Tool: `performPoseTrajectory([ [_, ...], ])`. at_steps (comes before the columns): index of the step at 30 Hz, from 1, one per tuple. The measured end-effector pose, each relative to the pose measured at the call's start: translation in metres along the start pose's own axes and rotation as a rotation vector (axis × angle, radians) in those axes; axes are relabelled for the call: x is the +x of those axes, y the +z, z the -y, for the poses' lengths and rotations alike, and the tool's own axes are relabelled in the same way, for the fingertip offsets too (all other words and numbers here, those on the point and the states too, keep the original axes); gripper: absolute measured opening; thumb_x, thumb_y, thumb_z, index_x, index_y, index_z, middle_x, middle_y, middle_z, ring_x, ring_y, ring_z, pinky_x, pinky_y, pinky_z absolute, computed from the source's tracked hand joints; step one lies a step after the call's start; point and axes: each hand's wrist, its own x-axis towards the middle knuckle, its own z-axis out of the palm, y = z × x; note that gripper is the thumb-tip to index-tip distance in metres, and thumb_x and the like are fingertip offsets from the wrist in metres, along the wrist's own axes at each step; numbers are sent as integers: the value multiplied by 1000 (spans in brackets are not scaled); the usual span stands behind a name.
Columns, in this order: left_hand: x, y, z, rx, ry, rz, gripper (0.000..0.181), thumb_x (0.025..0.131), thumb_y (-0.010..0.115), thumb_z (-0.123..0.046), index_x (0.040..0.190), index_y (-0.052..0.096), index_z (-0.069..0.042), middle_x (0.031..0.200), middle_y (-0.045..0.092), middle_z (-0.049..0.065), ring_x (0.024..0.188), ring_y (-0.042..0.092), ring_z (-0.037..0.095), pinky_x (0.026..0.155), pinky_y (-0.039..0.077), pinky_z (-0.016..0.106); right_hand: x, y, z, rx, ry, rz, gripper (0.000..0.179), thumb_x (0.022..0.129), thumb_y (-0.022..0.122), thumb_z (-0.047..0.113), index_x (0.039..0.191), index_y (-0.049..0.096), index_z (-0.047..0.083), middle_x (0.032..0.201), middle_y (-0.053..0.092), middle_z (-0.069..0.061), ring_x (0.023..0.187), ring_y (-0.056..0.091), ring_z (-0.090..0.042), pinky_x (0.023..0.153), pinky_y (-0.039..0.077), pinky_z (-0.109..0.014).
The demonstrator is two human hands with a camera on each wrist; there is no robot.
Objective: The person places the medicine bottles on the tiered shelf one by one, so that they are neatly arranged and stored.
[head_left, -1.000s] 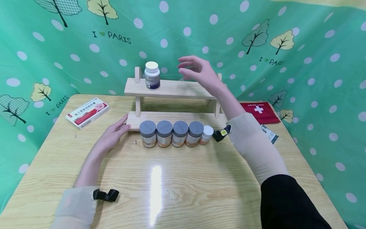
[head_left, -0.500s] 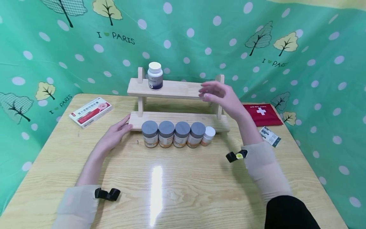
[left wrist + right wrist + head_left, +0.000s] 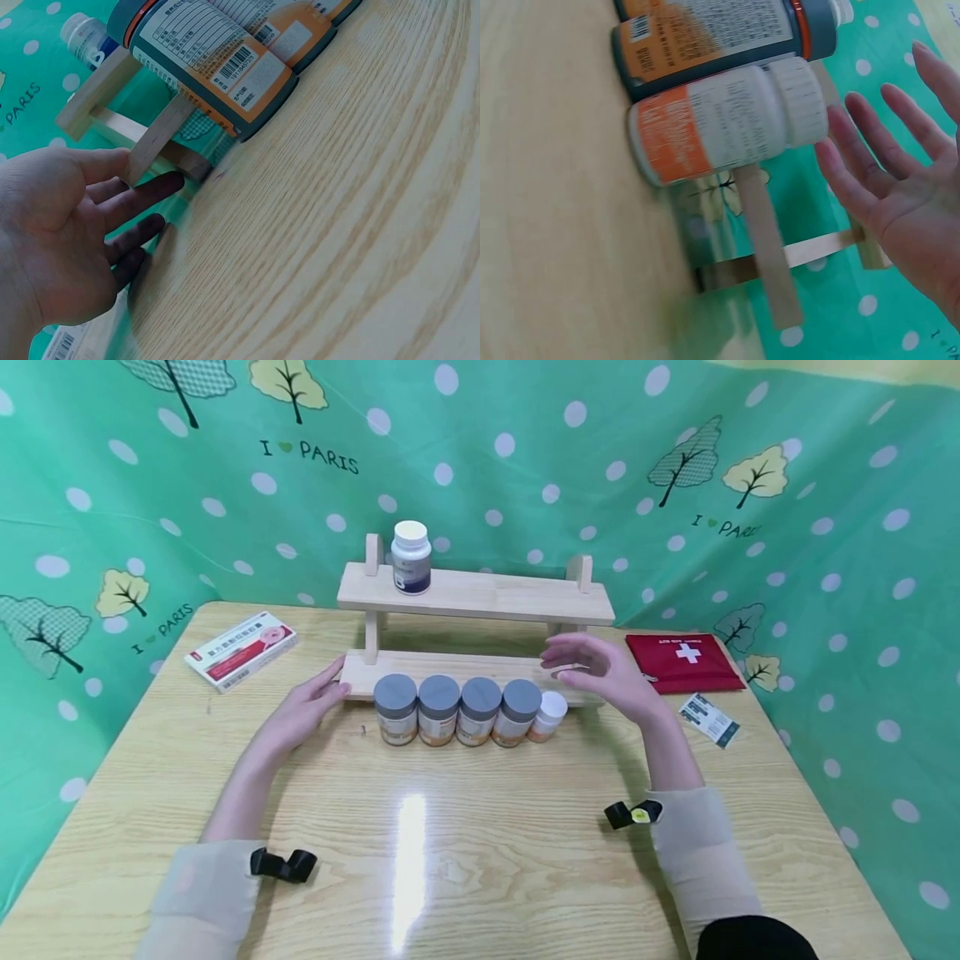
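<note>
A two-tier wooden shelf (image 3: 480, 593) stands at the back of the table. My left hand (image 3: 311, 706) holds the left end of its lower board, thumb at the front corner. In the left wrist view, the fingers (image 3: 142, 199) of that hand reach past the board end. A white-capped pill bottle (image 3: 412, 557) stands upright on the upper board's left part. Several grey-lidded supplement jars (image 3: 459, 710) line up before the shelf, with a smaller white-capped orange-and-white bottle (image 3: 548, 717) at their right end. Beside that bottle's cap, my right hand (image 3: 600, 672) hovers with loosely bent, empty fingers.
A white and red medicine box (image 3: 242, 652) lies at the left back of the wooden table (image 3: 517, 852). On the right are a red first-aid pouch (image 3: 685, 662) and a small white-blue packet (image 3: 708, 720). A green printed curtain (image 3: 480, 443) hangs behind.
My right hand has come down from above the upper board, moving right and toward me, to near the small white-capped bottle. The left hand stays at the shelf end.
</note>
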Motion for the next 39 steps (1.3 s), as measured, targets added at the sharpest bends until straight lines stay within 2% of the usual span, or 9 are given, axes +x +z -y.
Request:
performPoseTrajectory([
  [6,2,1,0,0,-2,2,69,108,44,-52,165,9,-35,171,21,17,158,18,47,127,15,68,-10,0,-15,-37,74,52,55,95,72,10,147,53,10,140,63,-16,129,62,-33,103,58,-27],
  [11,1,1,1,0,-11,3,68,108,44,-51,165,9,-35,172,15,14,159,15,46,128,14,67,-13,-1,-18,-72,104,103,64,92,76,10,150,50,8,140,63,-12,129,62,-32,107,56,-36],
  [13,1,1,1,-1,-16,3,68,108,43,-51,165,9,-36,172,15,13,159,15,46,128,13,67,-13,-1,-18,-77,106,121,66,90,77,10,150,49,6,140,63,-12,129,62,-30,108,55,-37],
  [20,0,1,-2,9,-20,2,68,108,42,-52,165,8,-37,173,13,12,159,15,46,128,12,68,-11,-2,-20,-152,106,163,67,86,83,11,147,54,11,135,66,-9,124,64,-25,104,56,-27],
  [27,0,1,-1,7,-27,7,68,108,43,-53,165,9,-37,171,19,20,158,19,45,128,14,67,-9,0,-24,-219,81,221,64,84,86,14,142,60,12,138,66,-9,124,65,-23,106,56,-30],
  [35,0,0,-1,5,-17,3,69,108,44,-53,165,9,-36,171,18,18,158,19,45,129,14,65,-7,1,-23,-234,96,236,62,83,87,15,139,62,14,140,65,-7,126,62,-25,107,54,-28],
  [39,-1,0,-1,4,-10,4,69,108,44,-52,165,10,-36,172,15,15,159,16,45,129,12,66,-7,2,-22,-245,104,231,62,82,88,16,139,63,14,140,65,-7,127,62,-26,107,54,-31],
])
